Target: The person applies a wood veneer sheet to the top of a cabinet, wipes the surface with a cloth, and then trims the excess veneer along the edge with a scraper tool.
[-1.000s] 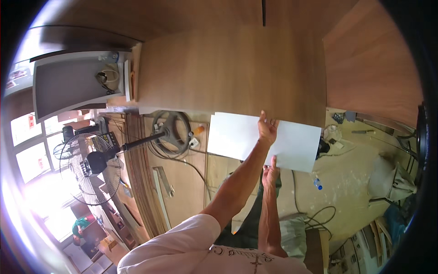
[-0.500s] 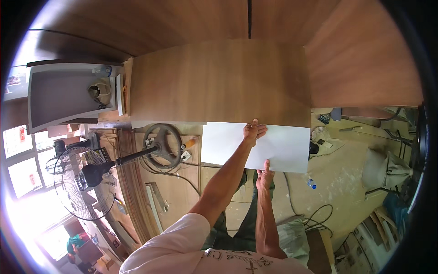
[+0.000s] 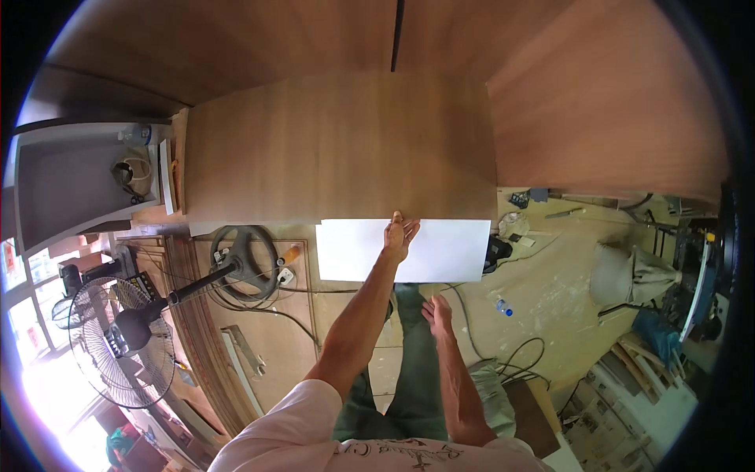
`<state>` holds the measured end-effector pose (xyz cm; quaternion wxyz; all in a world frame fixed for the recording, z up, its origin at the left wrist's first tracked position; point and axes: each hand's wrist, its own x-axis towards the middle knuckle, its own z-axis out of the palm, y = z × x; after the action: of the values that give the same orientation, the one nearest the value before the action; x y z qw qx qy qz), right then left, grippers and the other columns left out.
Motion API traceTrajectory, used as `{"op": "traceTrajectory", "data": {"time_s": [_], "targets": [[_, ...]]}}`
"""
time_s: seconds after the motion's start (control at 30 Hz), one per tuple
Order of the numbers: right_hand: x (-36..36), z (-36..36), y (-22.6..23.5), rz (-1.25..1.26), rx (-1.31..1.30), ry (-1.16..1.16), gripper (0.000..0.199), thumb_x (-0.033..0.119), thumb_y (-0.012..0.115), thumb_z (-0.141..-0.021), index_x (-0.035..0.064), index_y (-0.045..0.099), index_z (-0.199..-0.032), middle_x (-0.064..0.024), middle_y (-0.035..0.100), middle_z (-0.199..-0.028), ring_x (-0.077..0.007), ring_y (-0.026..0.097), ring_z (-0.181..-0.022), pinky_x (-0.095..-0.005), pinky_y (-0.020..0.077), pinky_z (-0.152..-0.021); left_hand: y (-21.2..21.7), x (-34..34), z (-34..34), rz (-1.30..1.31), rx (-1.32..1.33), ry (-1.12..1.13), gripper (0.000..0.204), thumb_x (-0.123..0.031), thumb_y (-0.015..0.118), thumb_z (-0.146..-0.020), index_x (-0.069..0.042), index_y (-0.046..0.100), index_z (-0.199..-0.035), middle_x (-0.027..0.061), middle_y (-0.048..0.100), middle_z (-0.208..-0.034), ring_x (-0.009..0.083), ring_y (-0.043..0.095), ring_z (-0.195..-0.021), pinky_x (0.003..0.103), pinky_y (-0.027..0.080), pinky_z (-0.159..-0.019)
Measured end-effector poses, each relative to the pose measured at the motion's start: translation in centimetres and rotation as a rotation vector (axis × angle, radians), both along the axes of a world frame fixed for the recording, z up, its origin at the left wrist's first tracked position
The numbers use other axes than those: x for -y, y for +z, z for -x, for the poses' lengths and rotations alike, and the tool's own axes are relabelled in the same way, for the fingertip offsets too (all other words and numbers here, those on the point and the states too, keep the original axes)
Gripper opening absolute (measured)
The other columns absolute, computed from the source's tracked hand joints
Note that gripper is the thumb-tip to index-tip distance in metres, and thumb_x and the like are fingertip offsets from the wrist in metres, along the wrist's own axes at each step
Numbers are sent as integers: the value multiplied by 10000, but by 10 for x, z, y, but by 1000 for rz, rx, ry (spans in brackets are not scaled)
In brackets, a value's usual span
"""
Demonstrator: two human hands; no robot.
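Note:
A white rectangular panel (image 3: 354, 252) juts from beneath the front edge of a wide brown wood-grain board (image 3: 338, 141). My left hand (image 3: 401, 236) lies against the white panel at that edge, fingers stretched out and thumb reaching onto the brown board; it is open. Below the panel's near edge, above my right leg, my right hand (image 3: 438, 315) hangs apart from it, empty, with fingers loosely spread. What supports the panel under the brown board is hidden.
Brown wooden walls rise behind and at right. On the left stand a grey open box (image 3: 75, 173) and a black pedestal fan (image 3: 130, 330) with a round base (image 3: 244, 262). Cables, a small blue-capped bottle (image 3: 504, 307), a grey sack (image 3: 629, 275) and wood offcuts lie on the floor.
The white panel has slid farther under the brown board, so less of it shows. My right hand has let go of its near edge and dropped back. The view has shifted right.

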<state>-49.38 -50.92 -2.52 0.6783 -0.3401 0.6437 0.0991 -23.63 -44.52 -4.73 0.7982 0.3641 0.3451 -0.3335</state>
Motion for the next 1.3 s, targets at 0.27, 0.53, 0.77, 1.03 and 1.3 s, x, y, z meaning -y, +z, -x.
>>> {"op": "traceTrajectory", "data": {"time_s": [0.27,0.53,0.77,1.03,1.3], "targets": [[62,-110,55,955,341,539,416,176,564,-955,15,451,-1322,-199,525,-1234,-314,575,-1069,-412,487,-887,2,-6,14,-2,10,185,368,-346,503,-985,-81,422,-1226,142,634,-1043,240,652,-938,361,566,-784],[1,-423,81,1272,690,1269,506,172,573,-925,34,405,-1381,-185,443,-1394,-354,425,-1286,-461,345,-1063,-12,-133,22,-485,473,-30,257,-246,599,-952,-121,509,-1158,75,628,-989,196,661,-822,302,525,-673],[-111,-606,4,1453,717,1733,587,363,494,-968,83,326,-1455,-126,288,-1527,-307,252,-1419,-480,178,-1172,20,-257,-46,-571,87,216,407,-378,577,-961,-84,481,-1225,58,585,-1070,175,600,-941,322,493,-803],[-244,-735,-31,1614,1012,1825,630,453,445,-972,52,341,-1446,-116,316,-1517,-275,247,-1426,-465,165,-1187,-2,-301,-93,-465,-65,339,292,-385,553,-974,-109,492,-1046,69,618,-998,199,638,-932,358,512,-843],[-298,-782,-35,1510,1211,1957,627,441,447,-972,27,353,-1433,-122,317,-1519,-275,253,-1425,-436,180,-1188,-10,-307,-100,-425,-127,480,249,-277,612,-958,-116,421,-958,15,545,-863,137,607,-737,326,527,-726]]}}
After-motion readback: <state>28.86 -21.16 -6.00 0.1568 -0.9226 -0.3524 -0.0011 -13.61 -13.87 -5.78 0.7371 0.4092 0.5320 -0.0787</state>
